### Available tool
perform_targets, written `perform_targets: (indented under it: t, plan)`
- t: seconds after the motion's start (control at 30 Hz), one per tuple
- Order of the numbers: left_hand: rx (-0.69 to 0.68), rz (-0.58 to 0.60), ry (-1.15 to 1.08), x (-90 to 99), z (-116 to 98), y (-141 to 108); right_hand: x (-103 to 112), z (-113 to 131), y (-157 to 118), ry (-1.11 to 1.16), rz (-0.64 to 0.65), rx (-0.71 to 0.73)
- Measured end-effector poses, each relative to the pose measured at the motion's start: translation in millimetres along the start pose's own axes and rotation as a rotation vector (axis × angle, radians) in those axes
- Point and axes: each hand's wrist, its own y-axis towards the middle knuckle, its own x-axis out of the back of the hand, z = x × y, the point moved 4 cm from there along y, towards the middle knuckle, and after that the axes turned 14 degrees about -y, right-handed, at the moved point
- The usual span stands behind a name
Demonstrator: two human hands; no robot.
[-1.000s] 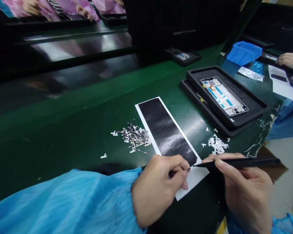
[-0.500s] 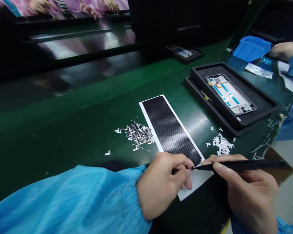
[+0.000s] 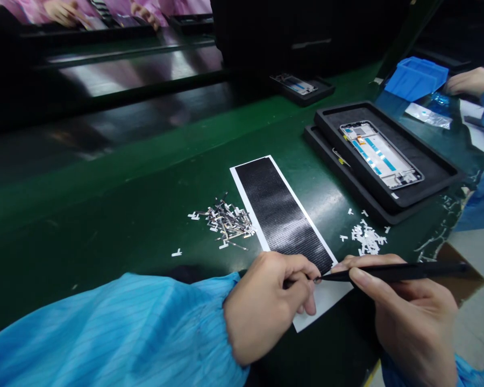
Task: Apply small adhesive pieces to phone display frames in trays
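Observation:
My left hand (image 3: 270,306) is closed in a pinch over the near end of a white sheet (image 3: 322,306); a tiny dark piece shows at its fingertips, too small to name. Black ribbed strips (image 3: 282,215) cover most of the sheet. My right hand (image 3: 411,312) grips black pointed tweezers (image 3: 399,272), whose tip meets the left fingertips. Left of the sheet lies a pile of small metallic strips with white tabs (image 3: 229,221). To its right is a heap of small white pieces (image 3: 368,238).
Two stacked black trays (image 3: 439,166) stand at the right, the upper holding a phone frame (image 3: 381,155). Farther back are another tray (image 3: 326,90) and a blue bin (image 3: 416,78). Another person's hand (image 3: 471,81) is beside the bin; pink-sleeved people sit across.
Both of my hands stay almost in place, with the tweezers shifted very slightly left. Across the table, another person's hands have moved a little.

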Motion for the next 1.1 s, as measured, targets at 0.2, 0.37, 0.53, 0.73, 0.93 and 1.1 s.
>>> perform_targets:
  t: [0.2,0.37,0.53,0.73,0.93,1.1]
  plan:
    - [0.014,-0.001,0.014,-1.0,0.8,-1.1,-1.2,0.5,0.4,0.010,0.000,0.012]
    - [0.013,0.008,0.020,0.1,-0.5,-1.4,-0.8,-0.3,1.0,-0.008,0.005,0.000]
    - [0.036,-0.002,0.023,0.3,-0.2,-0.1,0.6,-1.0,-0.4,0.008,0.005,0.029]
    - [0.031,-0.007,0.021,1.3,1.9,1.4,-1.1,-0.1,-1.8,0.047,0.030,0.052]
    - [0.020,-0.006,-0.026,1.2,1.2,0.1,-0.5,2.3,-0.7,0.061,0.012,0.061]
    - [0.032,-0.021,-0.075,1.6,-0.3,1.3,2.7,0.7,-0.1,0.072,-0.111,0.015]
